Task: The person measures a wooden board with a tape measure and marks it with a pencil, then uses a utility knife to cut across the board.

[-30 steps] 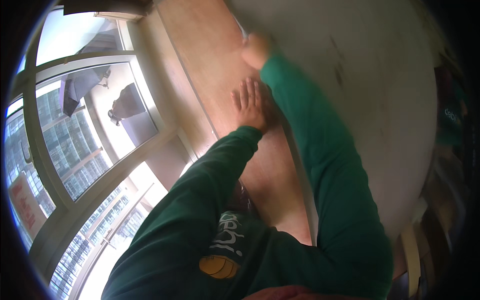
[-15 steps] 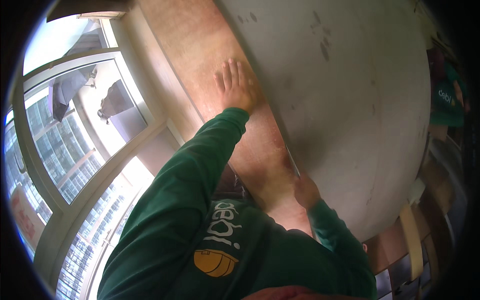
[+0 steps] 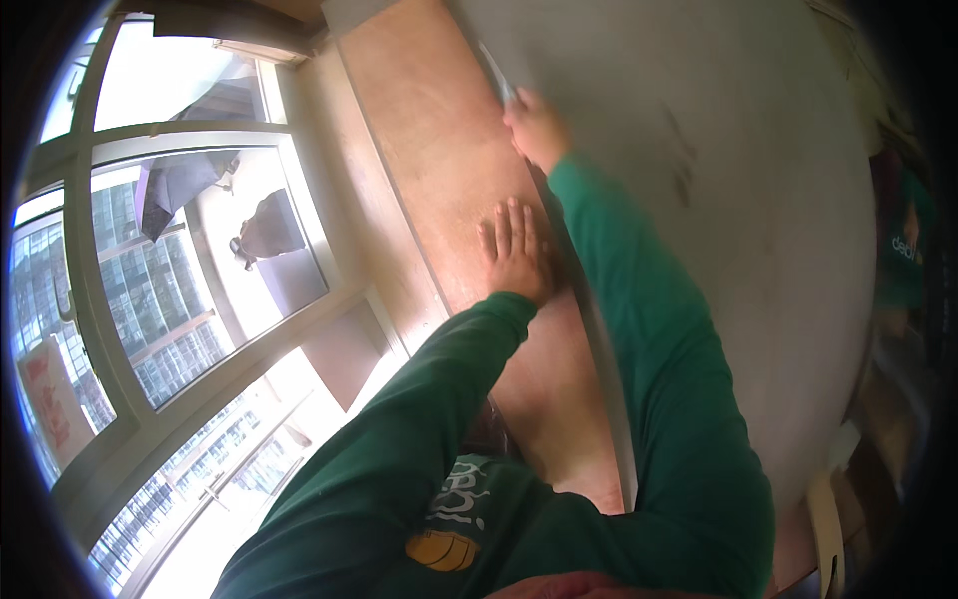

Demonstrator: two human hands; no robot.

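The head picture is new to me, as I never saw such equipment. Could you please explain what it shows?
No robot here: these are a person's own two arms, in green sleeves. A wide fisheye camera on the head looks down, so straight edges bend. The left hand lies flat on a brown wooden board. The right hand holds a thin, blade-like tool near the board's edge, beside a large grey surface. The tool's exact kind is unclear. Windows stand at left.
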